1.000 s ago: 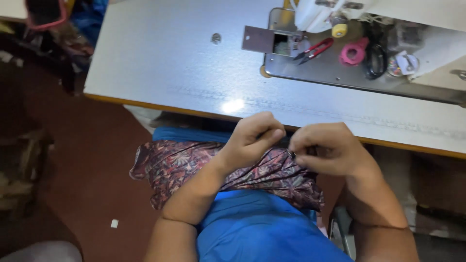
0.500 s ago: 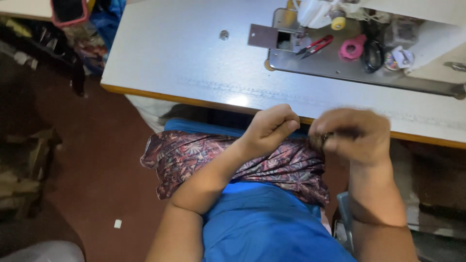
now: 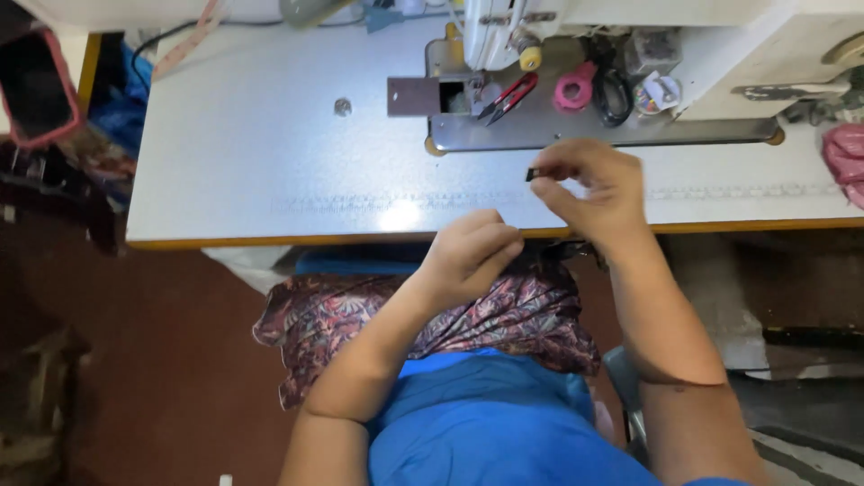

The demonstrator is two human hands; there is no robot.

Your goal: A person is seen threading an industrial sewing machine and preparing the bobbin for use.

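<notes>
At the far left, a dark pouch with a pink edge (image 3: 36,90) hangs beside the white sewing table (image 3: 270,162), and a small round metal stud (image 3: 342,107) sits in the bare tabletop. Below the table's front edge, a patterned maroon fabric (image 3: 360,315) lies bunched across the person's lap, over blue clothing (image 3: 486,423). The left hand (image 3: 472,256) rests on the upper fold of that fabric, just under the table edge, its fingers curled in and gripping the cloth. Above it, on the grey metal bed (image 3: 585,130) of the sewing machine (image 3: 540,27), red-handled snips (image 3: 508,94) lie near the needle area, with a pink ring-shaped tool (image 3: 573,92) and black scissors (image 3: 614,90) just to their right. The right hand (image 3: 598,193) is lifted over the table, higher than the left hand and apart from it, in front of the machine bed. Between thumb and fingertips it pinches a small dark piece (image 3: 533,174), which juts out from the hand's left side, over the white tabletop and clear of the fabric; what the piece is cannot be told. At the far right edge lies a pink bundle (image 3: 846,157).
</notes>
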